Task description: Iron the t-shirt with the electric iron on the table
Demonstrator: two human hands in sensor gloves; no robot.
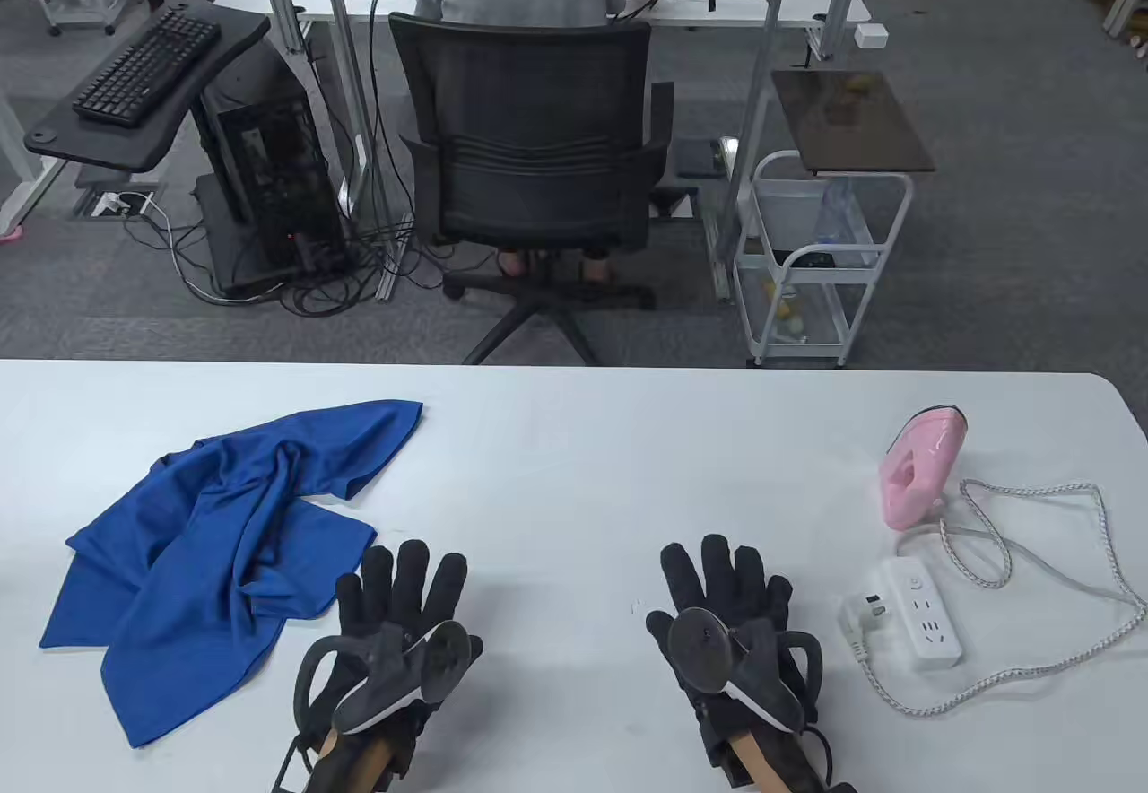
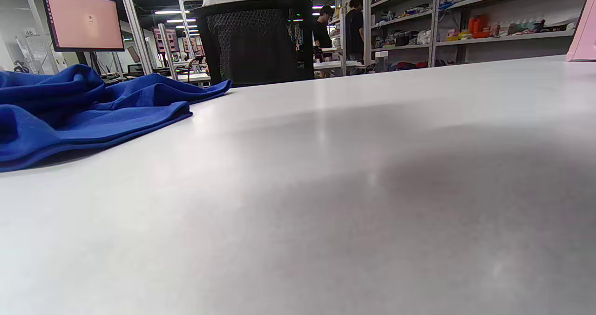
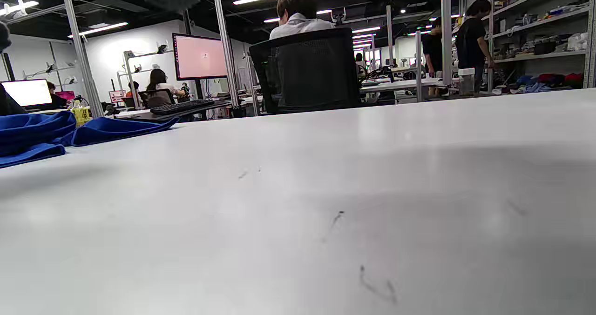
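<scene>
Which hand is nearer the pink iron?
Right. The right hand lies flat left of the pink iron; the left hand is farther left, beside the blue t-shirt.

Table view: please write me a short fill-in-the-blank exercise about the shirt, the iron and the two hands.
1. The crumpled t-shirt is coloured ____.
2. The iron is coloured ____.
3. Both the left hand and the right hand lie ____ on the table.

Missing words: blue; pink; flat
</scene>
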